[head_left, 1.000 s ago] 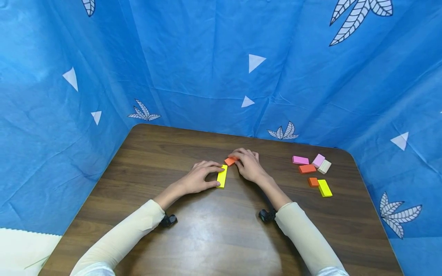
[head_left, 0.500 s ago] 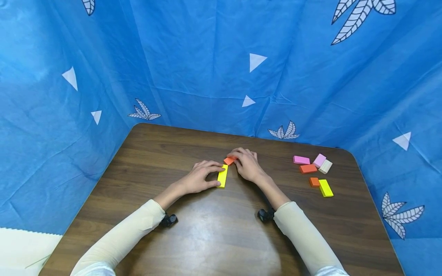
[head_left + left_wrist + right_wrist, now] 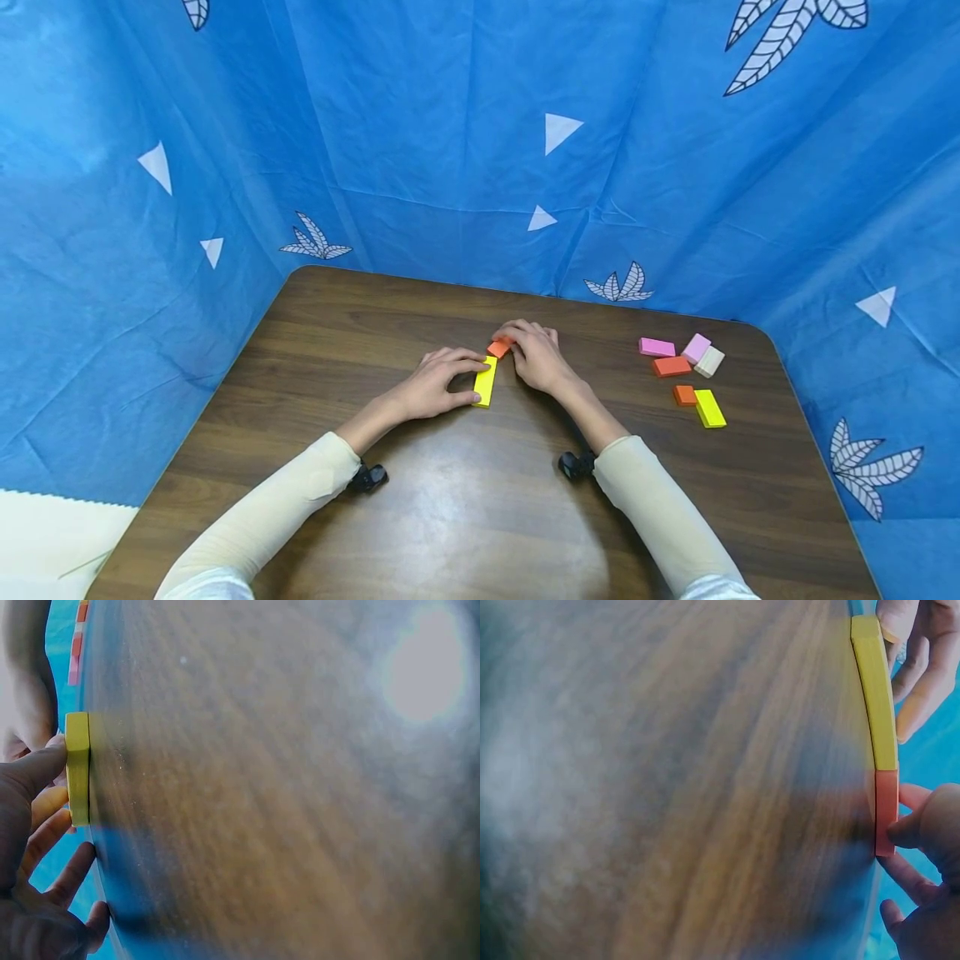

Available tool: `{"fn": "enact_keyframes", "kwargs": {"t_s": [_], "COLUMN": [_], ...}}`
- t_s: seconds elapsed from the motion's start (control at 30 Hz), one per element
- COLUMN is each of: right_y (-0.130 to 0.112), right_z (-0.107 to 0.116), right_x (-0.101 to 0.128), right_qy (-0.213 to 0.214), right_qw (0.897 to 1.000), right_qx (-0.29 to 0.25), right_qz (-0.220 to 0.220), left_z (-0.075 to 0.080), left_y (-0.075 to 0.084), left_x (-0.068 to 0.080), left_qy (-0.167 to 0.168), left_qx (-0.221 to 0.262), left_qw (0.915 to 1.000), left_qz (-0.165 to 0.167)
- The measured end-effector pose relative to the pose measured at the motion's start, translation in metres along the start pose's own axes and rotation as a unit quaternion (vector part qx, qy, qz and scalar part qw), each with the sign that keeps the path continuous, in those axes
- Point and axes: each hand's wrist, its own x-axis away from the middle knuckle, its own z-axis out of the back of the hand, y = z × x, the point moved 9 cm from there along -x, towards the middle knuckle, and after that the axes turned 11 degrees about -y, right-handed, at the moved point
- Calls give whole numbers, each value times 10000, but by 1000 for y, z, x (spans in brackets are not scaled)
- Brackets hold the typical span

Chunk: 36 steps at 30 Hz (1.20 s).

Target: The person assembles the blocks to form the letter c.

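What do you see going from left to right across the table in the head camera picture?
Left hand → long yellow block → small orange block → right hand → pink block → short yellow block.

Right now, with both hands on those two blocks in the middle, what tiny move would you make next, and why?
Probably nudge the orange block square against the yellow block. The right hand pinches the orange one at the yellow one's far end, and the head view shows it at an angle. The left hand steadies the yellow one on the table.
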Motion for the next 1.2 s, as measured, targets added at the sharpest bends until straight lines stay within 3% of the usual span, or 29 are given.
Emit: {"fn": "enact_keyframes", "kwargs": {"t_s": [1.2], "right_y": [3], "right_z": [-2], "right_x": [-3], "right_qy": [-115], "right_qw": [9998], "right_qx": [-163], "right_qz": [-69], "left_z": [4], "left_y": [2], "left_x": [-1], "left_qy": [-106], "left_qx": [137], "left_qw": [9998], "left_qz": [36]}}
